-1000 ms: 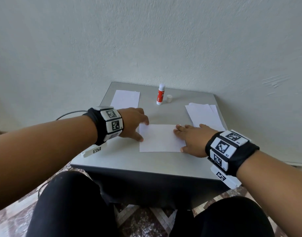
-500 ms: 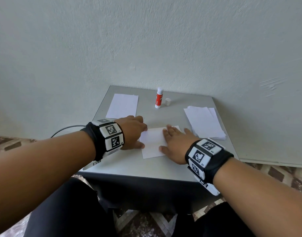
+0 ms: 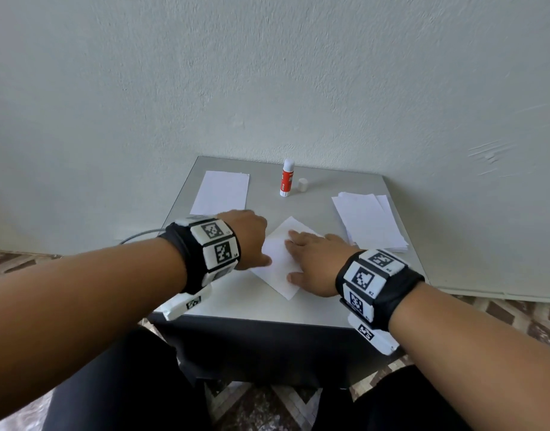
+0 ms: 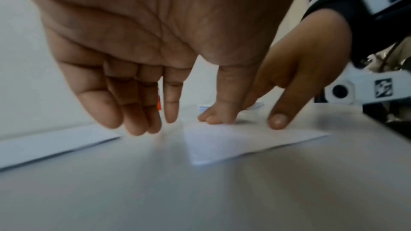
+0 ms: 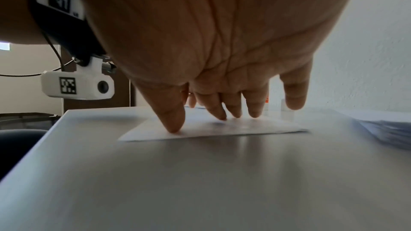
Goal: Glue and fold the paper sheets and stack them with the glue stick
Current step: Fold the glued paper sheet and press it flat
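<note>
Over the last second I had turned the folded sheet [image 3: 278, 259] from square to the table [image 3: 314, 309] edge to skewed, one corner pointing away. My right hand [image 3: 311, 262] had slid onto it, fingers [image 5: 173, 120] flat and spread, pressing. My left hand [image 3: 249, 236] touched its left edge, fingers straight, holding nothing. I judged the fold sealed and ready for the finished pile [image 3: 221, 191] at far left. The glue stick [image 3: 287, 178] stood uncapped beyond, beside its cap [image 3: 302, 184].

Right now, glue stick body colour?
Red-orange label, white top: the glue stick shows best in the head view.
</note>
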